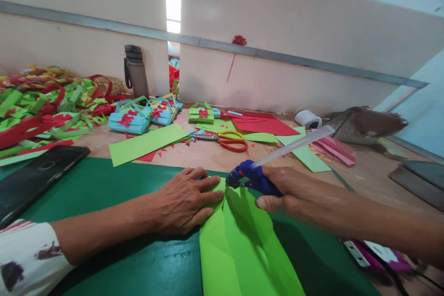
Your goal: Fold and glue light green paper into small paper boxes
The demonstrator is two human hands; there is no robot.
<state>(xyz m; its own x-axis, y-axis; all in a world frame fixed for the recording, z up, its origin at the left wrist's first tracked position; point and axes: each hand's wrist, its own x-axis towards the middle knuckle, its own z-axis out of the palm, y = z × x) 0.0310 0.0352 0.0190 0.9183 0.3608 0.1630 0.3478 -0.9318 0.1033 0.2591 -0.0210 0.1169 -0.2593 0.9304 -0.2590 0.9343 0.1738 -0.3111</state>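
Observation:
A folded sheet of bright green paper (pixel 249 245) lies on the dark green mat (pixel 149 263), its far end creased. My left hand (pixel 187 199) rests flat on the paper's left edge, fingers stretched out and a little apart. My right hand (pixel 287 189) is wrapped round a blue hot glue gun (pixel 251 178), with a long clear glue stick sticking out of its back. The gun's nozzle is right at the fold near the paper's far end, close to my left fingertips. Whether it touches the paper I cannot tell.
Scissors (pixel 231 141) and a light green strip (pixel 149 143) lie beyond the mat. Small paper bags (pixel 128 118) with red flowers stand behind. A phone (pixel 38 178) and piled paper pieces (pixel 45 106) are left; a bottle (pixel 136 74) stands behind. A purple power strip (pixel 381 254) sits right.

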